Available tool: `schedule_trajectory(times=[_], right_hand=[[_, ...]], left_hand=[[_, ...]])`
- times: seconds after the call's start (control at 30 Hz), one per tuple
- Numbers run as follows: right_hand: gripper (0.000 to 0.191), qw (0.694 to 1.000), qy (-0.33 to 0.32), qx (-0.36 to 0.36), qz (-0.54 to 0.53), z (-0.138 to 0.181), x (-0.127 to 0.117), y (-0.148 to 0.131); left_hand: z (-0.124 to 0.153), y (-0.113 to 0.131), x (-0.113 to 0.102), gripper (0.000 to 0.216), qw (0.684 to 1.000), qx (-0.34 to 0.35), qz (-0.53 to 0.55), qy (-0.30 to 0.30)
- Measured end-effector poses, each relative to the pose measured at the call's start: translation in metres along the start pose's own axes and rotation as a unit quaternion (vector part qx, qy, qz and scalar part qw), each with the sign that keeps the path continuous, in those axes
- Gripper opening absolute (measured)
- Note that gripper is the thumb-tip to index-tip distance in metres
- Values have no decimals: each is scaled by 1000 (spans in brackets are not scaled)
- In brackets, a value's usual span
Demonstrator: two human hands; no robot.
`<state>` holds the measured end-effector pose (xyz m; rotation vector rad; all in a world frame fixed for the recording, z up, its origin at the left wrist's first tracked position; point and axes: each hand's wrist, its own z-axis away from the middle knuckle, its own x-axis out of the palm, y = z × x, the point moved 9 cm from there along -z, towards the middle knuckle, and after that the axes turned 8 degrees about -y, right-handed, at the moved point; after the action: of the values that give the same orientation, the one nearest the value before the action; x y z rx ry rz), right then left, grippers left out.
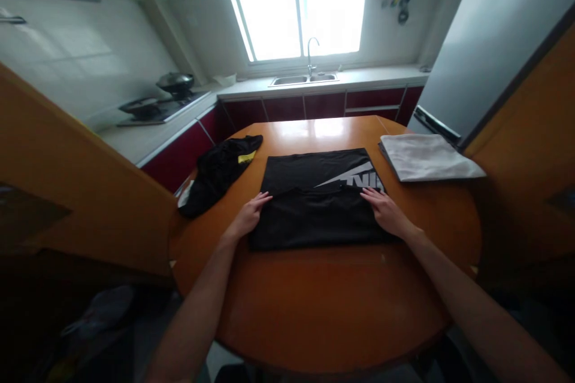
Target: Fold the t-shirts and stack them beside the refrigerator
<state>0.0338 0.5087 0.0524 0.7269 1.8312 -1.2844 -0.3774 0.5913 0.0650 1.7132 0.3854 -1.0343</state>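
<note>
A black garment (314, 221) with a large pale grey print on its upper right lies on the table, its near part folded up over the far part. My left hand (249, 214) rests at the left end of the fold edge, fingers stretched out on the cloth. At the right end of that edge, below the print, my right hand (387, 212) lies with its fingers extended over the fabric. Whether a thumb is under the cloth on either side is hidden.
The round wooden table (332, 305) also carries a crumpled black garment with a yellow patch (220, 170) at left and a folded light grey cloth (426, 157) at right. Beyond stand a counter with a sink (290, 80), a stove with pans (175, 82), and a fridge (489, 36).
</note>
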Motion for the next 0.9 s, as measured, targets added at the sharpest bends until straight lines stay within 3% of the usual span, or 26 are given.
schedule_trajectory(times=[0.1,0.23,0.3,0.4,0.57,0.73,0.9], right_hand=[[51,999,-18,27,18,0,7,12],[50,998,48,37,29,4,-11,13],[49,995,76,43,38,7,-18,10],[49,993,88,50,60,10,-18,4],[57,990,32,74,115,6,6,1],[61,986,-3,92,141,3,20,10],[57,986,35,76,146,2,6,-3]], left_hand=[[4,2,-16,48,999,17,22,37],[13,16,-35,46,993,36,22,113],[15,31,-27,43,993,43,8,111],[14,61,5,43,996,46,-52,59],[13,83,50,55,982,11,-185,-29],[12,68,61,63,972,-20,-222,-74],[13,75,56,64,978,-7,-202,-57]])
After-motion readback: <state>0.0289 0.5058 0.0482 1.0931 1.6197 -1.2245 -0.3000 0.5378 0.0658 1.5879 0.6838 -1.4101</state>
